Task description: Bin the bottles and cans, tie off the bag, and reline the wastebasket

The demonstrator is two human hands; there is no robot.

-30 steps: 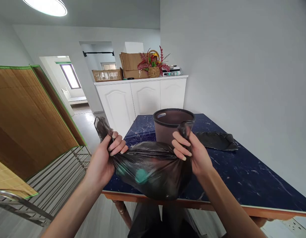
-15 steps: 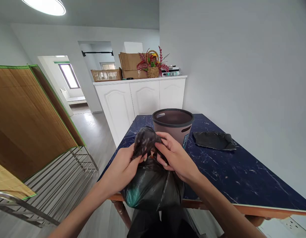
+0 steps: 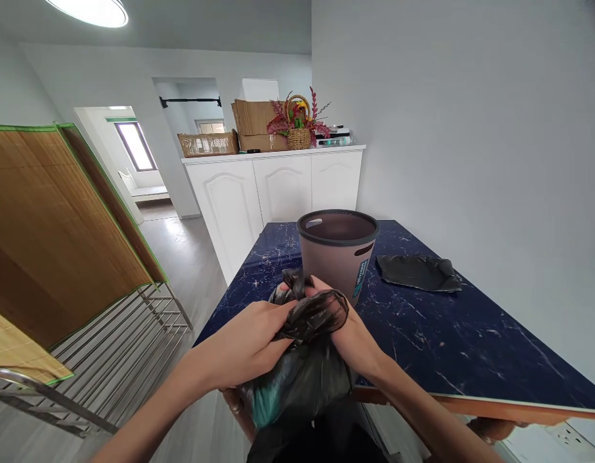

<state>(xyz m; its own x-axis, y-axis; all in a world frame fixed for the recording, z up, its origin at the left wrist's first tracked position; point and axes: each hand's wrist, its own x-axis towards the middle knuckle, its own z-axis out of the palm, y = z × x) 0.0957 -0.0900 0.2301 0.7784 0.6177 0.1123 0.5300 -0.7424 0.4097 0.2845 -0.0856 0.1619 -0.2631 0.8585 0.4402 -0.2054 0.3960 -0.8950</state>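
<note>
I hold a full black plastic rubbish bag in front of the near edge of the dark blue marble-patterned table. My left hand and my right hand meet at the bag's gathered top, each gripping a twisted strip of the plastic, which crosses between them. Something teal shows through the bag's lower left. Just behind my hands stands a grey-brown round bin with a dark rim, with no liner in it.
A folded black bag lies flat on the table right of the bin. White cabinets at the back carry cardboard boxes and a flower basket. A bamboo mat and a metal rack stand at the left.
My hands, first apart and stretching the bag's two ears sideways, have come together and lowered, crossing the ears over the bag's mouth. The bag hangs lower at the table edge.
</note>
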